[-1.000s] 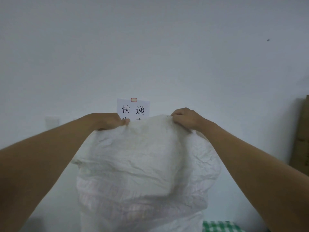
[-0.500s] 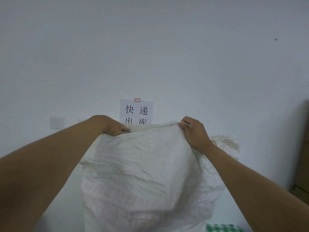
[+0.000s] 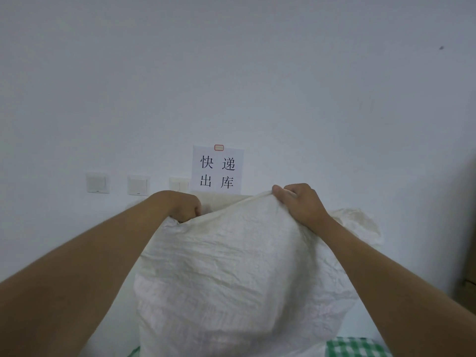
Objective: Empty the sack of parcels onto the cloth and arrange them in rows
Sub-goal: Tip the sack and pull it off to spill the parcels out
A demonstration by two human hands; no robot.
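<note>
We note the white sack [image 3: 231, 266] held upright before the wall, its bulk filling the lower centre of the view. Our left hand [image 3: 184, 206] has its grip clamped on the top edge at the left; our right hand [image 3: 300, 202] has its grip clamped on the top edge at the right. The green checked cloth [image 3: 355, 346] shows beneath. A paper sign [image 3: 217, 170] and three switches [image 3: 96, 182] sit on the wall behind.

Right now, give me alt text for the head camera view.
Two hands, left hand and right hand, grip the top of a bulging white sack before a pale wall. Behind hang a paper sign and wall switches; green checked cloth shows below.
</note>
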